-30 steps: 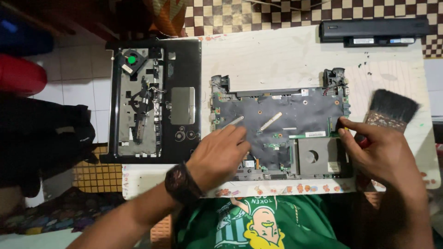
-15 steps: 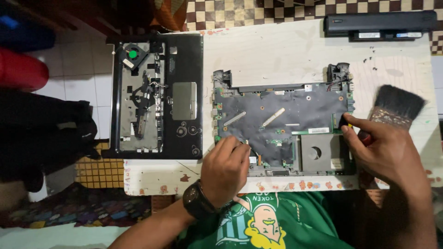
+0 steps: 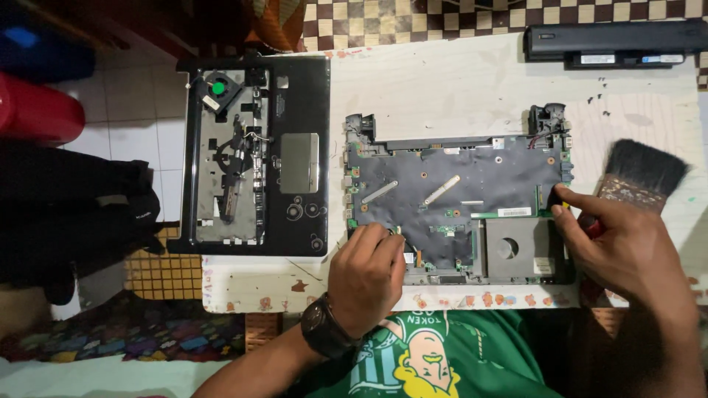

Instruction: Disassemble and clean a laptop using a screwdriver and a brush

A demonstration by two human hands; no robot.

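My left hand (image 3: pixel 366 276) has its fingers curled down tight on the near left corner of the laptop base (image 3: pixel 457 210), pinching at something too small to make out. My right hand (image 3: pixel 627 247) is closed around the red handle of a wide black brush (image 3: pixel 640 171), and its fingertips touch the base's right edge at about 3 o'clock. The base lies flat in the middle of the white counter (image 3: pixel 442 88). It looks well along: its top cover is already off, and the dark sheet and green board show. The black cover with the small fan (image 3: pixel 254 155) lies apart at 9 o'clock. The long black battery (image 3: pixel 616 40) lies at 1 o'clock. The board is not out yet, I think.
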